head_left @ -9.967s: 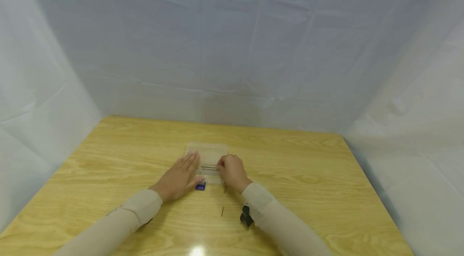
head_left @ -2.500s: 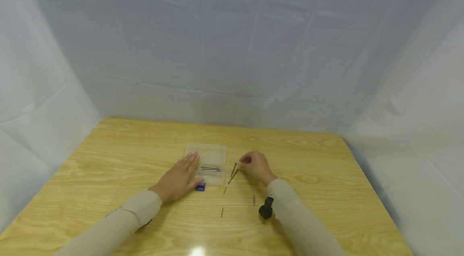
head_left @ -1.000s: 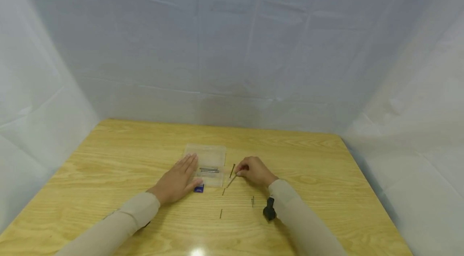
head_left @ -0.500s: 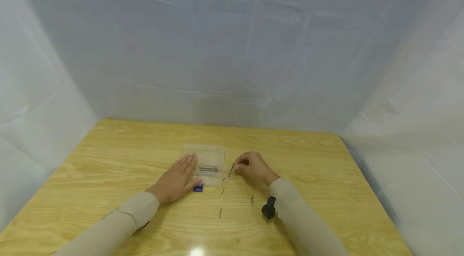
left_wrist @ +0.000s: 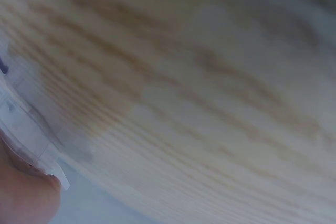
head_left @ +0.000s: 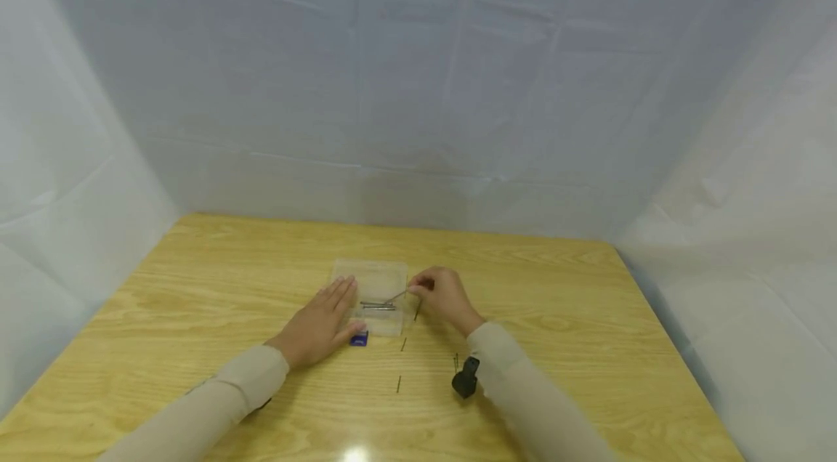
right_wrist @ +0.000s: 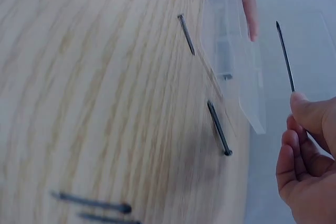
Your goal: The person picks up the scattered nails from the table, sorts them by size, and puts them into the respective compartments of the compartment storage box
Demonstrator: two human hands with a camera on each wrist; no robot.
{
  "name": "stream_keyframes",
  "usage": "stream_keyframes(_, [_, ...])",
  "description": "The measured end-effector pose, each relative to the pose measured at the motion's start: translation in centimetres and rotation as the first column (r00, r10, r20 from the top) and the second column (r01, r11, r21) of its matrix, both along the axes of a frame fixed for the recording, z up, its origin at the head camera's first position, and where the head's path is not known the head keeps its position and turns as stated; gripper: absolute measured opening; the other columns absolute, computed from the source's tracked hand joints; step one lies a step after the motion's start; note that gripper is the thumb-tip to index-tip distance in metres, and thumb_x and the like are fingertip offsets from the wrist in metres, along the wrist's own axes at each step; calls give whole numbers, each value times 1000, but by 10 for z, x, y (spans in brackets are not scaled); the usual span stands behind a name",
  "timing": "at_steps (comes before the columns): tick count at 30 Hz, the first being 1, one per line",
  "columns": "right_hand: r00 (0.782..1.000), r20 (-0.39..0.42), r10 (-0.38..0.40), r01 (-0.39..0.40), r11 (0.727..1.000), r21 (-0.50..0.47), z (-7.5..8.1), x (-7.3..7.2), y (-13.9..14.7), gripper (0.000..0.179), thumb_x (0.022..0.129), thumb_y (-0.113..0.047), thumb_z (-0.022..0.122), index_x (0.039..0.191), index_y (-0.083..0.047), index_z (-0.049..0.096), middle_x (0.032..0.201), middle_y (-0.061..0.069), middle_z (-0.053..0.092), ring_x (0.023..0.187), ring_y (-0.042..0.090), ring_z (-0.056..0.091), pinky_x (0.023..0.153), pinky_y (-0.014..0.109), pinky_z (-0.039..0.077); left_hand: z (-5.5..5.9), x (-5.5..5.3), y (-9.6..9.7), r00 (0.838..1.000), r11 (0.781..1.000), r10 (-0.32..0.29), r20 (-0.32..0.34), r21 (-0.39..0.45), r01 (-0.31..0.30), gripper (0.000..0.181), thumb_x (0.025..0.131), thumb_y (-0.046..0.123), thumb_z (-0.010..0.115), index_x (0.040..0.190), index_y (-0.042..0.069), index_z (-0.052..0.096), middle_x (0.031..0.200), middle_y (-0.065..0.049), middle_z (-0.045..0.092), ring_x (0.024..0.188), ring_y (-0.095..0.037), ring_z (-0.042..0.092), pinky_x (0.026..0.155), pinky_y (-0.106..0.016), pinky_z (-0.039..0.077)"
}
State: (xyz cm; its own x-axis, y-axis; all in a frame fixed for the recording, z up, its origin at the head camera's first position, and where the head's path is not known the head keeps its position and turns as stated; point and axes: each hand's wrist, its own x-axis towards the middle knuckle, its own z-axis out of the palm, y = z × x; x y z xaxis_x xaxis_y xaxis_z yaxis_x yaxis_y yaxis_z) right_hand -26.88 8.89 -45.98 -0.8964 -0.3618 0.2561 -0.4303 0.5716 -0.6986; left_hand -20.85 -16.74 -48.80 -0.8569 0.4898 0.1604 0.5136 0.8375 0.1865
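Observation:
My right hand (head_left: 446, 300) pinches a long nail (right_wrist: 286, 59) between thumb and fingers, its point toward the box. In the head view this nail slants over the right side of an opened clear plastic box (head_left: 373, 274). Several long nails (head_left: 378, 307) lie side by side in the box's near half. My left hand (head_left: 317, 324) rests with straight fingers on the box's left side, its thumb by a blue plastic piece (head_left: 359, 339) at the front edge. Just right of the box lies another long nail (right_wrist: 219, 129) on the wood.
A shorter nail (right_wrist: 186, 35) lies near the box's front right corner, and one more small nail (head_left: 398, 384) is closer to me. Two small nails (head_left: 456, 360) lie beside the black wrist camera (head_left: 465, 378). White sheeting (head_left: 418, 84) encloses the wooden table (head_left: 556, 317).
My right hand has picked up one of the two long nails right of the box and carried it left over the box. My left hand has stayed in place.

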Motion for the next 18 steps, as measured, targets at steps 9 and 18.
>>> stream_keyframes(9, [996, 6, -84, 84, 995, -58, -7, 5, -15, 9, 88, -12, 70, 88, -4, 74, 83, 6, 69, 70, 11, 58, 61, 22, 51, -1, -1, 0, 1000, 1000, 1, -2, 7, -1, 75, 100, 46, 43, 149, -6, 20, 156, -23, 20, 144, -37, 18, 118, -49, 18])
stream_keyframes(18, [991, -24, -135, 133, 988, -73, -13, 12, -26, 6, 87, -8, 70, 85, -3, 73, 78, 5, 67, 68, 10, 56, 59, 21, 49, -2, -2, -1, 1000, 1000, 4, -7, -7, -4, 76, 100, 48, 41, 149, -6, 21, 156, -22, 20, 144, -37, 18, 118, -48, 18])
